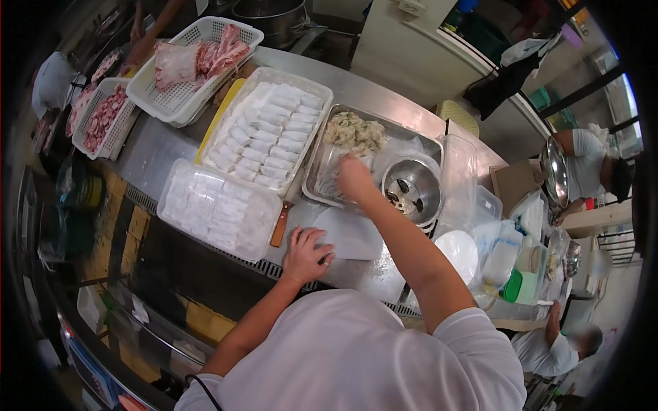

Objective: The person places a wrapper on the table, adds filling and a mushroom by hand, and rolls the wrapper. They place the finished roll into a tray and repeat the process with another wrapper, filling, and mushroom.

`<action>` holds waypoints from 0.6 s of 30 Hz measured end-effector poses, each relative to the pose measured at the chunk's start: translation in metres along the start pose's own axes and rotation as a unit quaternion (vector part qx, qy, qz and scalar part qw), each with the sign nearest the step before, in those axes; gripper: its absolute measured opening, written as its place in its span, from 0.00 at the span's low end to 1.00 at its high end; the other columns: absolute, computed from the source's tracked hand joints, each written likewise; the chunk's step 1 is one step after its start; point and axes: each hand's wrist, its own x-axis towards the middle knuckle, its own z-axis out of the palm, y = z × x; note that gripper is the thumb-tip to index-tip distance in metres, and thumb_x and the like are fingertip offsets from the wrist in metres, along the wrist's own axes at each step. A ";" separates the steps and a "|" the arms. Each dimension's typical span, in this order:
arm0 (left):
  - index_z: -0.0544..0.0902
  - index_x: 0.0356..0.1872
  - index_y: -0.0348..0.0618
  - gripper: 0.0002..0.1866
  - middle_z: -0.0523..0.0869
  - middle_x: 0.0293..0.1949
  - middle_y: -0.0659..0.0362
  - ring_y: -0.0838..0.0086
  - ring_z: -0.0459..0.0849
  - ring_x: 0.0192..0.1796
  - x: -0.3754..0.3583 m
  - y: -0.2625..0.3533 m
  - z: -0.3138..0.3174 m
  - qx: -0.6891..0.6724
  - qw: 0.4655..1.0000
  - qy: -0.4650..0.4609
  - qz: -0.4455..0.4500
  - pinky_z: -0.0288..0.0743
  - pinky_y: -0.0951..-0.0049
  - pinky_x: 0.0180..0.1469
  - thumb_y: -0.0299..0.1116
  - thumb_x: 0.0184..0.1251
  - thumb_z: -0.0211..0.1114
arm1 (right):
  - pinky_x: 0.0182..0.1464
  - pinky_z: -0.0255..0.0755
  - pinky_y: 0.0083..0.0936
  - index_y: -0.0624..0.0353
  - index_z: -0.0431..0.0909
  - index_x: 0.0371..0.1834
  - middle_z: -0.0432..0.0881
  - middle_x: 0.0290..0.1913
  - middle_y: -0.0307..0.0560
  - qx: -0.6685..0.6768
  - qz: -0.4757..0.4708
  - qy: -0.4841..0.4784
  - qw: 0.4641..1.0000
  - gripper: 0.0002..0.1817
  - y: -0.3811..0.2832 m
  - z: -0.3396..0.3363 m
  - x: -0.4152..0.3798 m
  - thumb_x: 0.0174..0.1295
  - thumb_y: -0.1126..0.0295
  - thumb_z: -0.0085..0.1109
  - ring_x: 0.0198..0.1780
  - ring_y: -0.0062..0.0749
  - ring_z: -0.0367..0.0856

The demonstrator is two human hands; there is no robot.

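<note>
My left hand (308,255) rests on the steel counter with its fingers apart, at the left edge of a thin white wrapper sheet (353,234). My right hand (354,178) reaches into a metal tray (317,183); its fingers look curled, and what they hold, if anything, is hidden. Just beyond it in the tray lies a mound of pale chopped filling (353,132) with green flecks. At the tray's right side stands a steel bowl (428,179) with a few dark pieces in it. A knife (279,225) with a wooden handle lies left of the wrapper.
Left stand a plastic container (264,130) of white rolls in rows and a covered container (216,209). Farther left are white baskets (161,96) of raw meat. Stacked clear lids (456,178) and a white disc (457,255) lie right. Other people work at the right and far left.
</note>
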 end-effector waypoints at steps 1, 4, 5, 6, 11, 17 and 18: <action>0.96 0.45 0.55 0.11 0.86 0.65 0.56 0.56 0.79 0.73 -0.001 0.000 0.001 -0.003 1.000 0.004 0.000 0.61 0.36 0.83 0.42 0.64 0.80 | 0.66 0.84 0.48 0.73 0.83 0.60 0.88 0.58 0.69 0.005 0.013 0.063 0.998 0.19 0.004 0.004 0.004 0.66 0.78 0.64 0.63 0.65 0.87; 0.96 0.44 0.54 0.11 0.87 0.64 0.56 0.57 0.80 0.73 -0.002 -0.001 0.001 -0.007 1.000 0.007 0.002 0.61 0.37 0.83 0.41 0.64 0.79 | 0.67 0.84 0.48 0.72 0.83 0.60 0.88 0.60 0.68 0.006 0.041 0.167 0.985 0.19 0.024 0.013 0.017 0.68 0.77 0.63 0.64 0.63 0.87; 0.96 0.44 0.54 0.10 0.87 0.64 0.56 0.57 0.80 0.73 -0.001 -0.001 0.001 -0.008 1.000 0.008 0.004 0.61 0.37 0.83 0.41 0.64 0.79 | 0.67 0.84 0.49 0.71 0.82 0.63 0.87 0.61 0.67 -0.004 0.038 0.147 0.988 0.20 0.030 0.015 0.021 0.69 0.76 0.63 0.64 0.62 0.88; 0.96 0.44 0.54 0.10 0.87 0.64 0.56 0.57 0.80 0.73 -0.001 -0.001 0.001 -0.007 1.000 0.008 0.005 0.61 0.37 0.83 0.41 0.64 0.79 | 0.67 0.84 0.50 0.70 0.80 0.66 0.87 0.63 0.66 -0.016 0.035 0.126 0.991 0.22 0.034 0.019 0.023 0.70 0.75 0.62 0.64 0.62 0.88; 0.96 0.43 0.54 0.10 0.87 0.64 0.56 0.57 0.79 0.73 -0.001 -0.001 0.002 -0.007 1.000 0.008 0.004 0.61 0.37 0.82 0.41 0.63 0.80 | 0.67 0.83 0.50 0.68 0.85 0.59 0.87 0.62 0.67 0.007 -0.076 -0.018 0.997 0.17 0.020 0.025 -0.011 0.68 0.77 0.61 0.64 0.64 0.87; 0.96 0.43 0.54 0.10 0.86 0.64 0.56 0.57 0.79 0.73 -0.004 -0.003 0.004 -0.016 1.000 0.024 0.010 0.61 0.36 0.82 0.41 0.63 0.80 | 0.68 0.83 0.48 0.67 0.91 0.54 0.89 0.61 0.65 0.092 -0.080 0.126 0.985 0.17 0.037 0.014 0.018 0.63 0.80 0.61 0.65 0.62 0.87; 0.96 0.43 0.54 0.10 0.86 0.63 0.56 0.57 0.80 0.73 -0.004 -0.003 0.004 -0.014 1.000 0.023 0.011 0.62 0.37 0.82 0.40 0.62 0.80 | 0.69 0.83 0.46 0.67 0.91 0.57 0.89 0.61 0.65 0.076 -0.079 0.141 0.984 0.20 0.039 0.014 0.021 0.63 0.80 0.60 0.67 0.60 0.87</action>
